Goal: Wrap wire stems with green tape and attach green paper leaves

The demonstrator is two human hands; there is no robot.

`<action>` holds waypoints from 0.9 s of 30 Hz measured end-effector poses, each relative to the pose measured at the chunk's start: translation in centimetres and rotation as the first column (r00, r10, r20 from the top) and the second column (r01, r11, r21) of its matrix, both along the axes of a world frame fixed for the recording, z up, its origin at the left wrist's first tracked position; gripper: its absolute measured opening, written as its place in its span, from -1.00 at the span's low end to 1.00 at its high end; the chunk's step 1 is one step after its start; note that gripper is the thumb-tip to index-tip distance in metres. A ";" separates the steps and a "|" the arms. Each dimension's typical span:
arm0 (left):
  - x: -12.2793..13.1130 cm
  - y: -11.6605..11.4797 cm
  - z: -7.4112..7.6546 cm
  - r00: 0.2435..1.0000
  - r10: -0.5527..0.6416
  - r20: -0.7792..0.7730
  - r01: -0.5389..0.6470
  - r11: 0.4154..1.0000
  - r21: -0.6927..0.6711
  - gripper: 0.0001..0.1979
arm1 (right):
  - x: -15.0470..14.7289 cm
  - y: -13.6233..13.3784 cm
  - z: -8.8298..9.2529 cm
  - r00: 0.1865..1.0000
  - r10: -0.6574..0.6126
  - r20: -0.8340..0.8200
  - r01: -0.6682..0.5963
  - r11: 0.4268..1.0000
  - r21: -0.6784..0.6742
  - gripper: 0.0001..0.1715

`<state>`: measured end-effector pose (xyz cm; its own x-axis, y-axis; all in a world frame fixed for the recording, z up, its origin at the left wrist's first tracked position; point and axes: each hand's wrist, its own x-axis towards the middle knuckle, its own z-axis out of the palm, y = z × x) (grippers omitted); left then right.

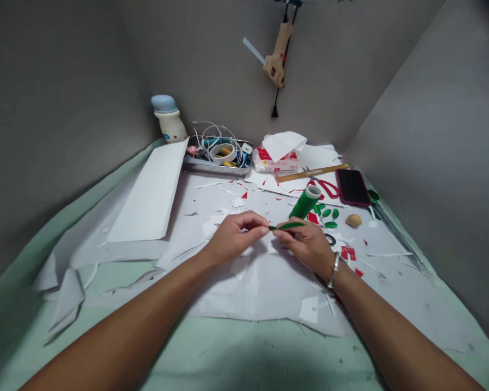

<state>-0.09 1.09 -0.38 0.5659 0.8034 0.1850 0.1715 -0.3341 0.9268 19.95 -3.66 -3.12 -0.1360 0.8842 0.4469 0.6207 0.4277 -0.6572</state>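
Observation:
Above the middle of the paper-covered table, my left hand (241, 233) pinches the thin left tip of a narrow green leaf-like piece (292, 224). Fingers of my right hand (307, 243) close on the same piece just right of that tip, and its wider part lies over them. Right behind my right hand stands a spool of green thread (305, 202), tilted to the right. Several small green leaf shapes (326, 213) lie to the right of the spool, near a tan rounded object (353, 220). A silver bracelet circles my right wrist.
White folded card (146, 190) lies at left, with a bottle (169, 120) behind it. A metal tray (220, 167) holds tape and wire. Tissue pack (276, 160), ruler (309, 173), red scissors (328, 187) and phone (352, 187) are at the back. A glue gun (277, 60) hangs on the wall.

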 end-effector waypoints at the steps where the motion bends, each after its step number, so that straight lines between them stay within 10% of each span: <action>1: 0.0 0.1 -0.1 0.998 0.069 0.004 -0.069 0.998 -0.001 -0.84 | -0.3 -0.2 0.0 0.997 0.041 0.072 -0.043 0.999 0.022 -0.82; 7: 0.3 0.1 -1.1 0.942 0.250 -0.225 -0.185 0.944 0.274 -0.86 | -1.2 -1.0 0.6 0.947 0.091 0.307 -0.153 0.971 0.183 -0.81; 15: 0.2 -0.6 -0.4 0.952 -0.223 -0.208 0.254 0.957 0.138 -0.85 | 0.6 0.1 0.5 0.988 -0.101 -0.114 0.106 0.994 0.041 -0.84; 22: 0.1 0.3 -0.4 0.985 0.167 0.037 -0.165 0.984 -0.066 -0.83 | -0.6 -0.5 0.1 0.983 0.068 0.169 -0.077 0.996 0.048 -0.82; 27: 0.3 0.1 -1.1 0.944 0.273 -0.185 -0.218 0.938 0.271 -0.87 | -1.2 -1.2 0.8 0.935 0.072 0.347 -0.155 0.964 0.217 -0.79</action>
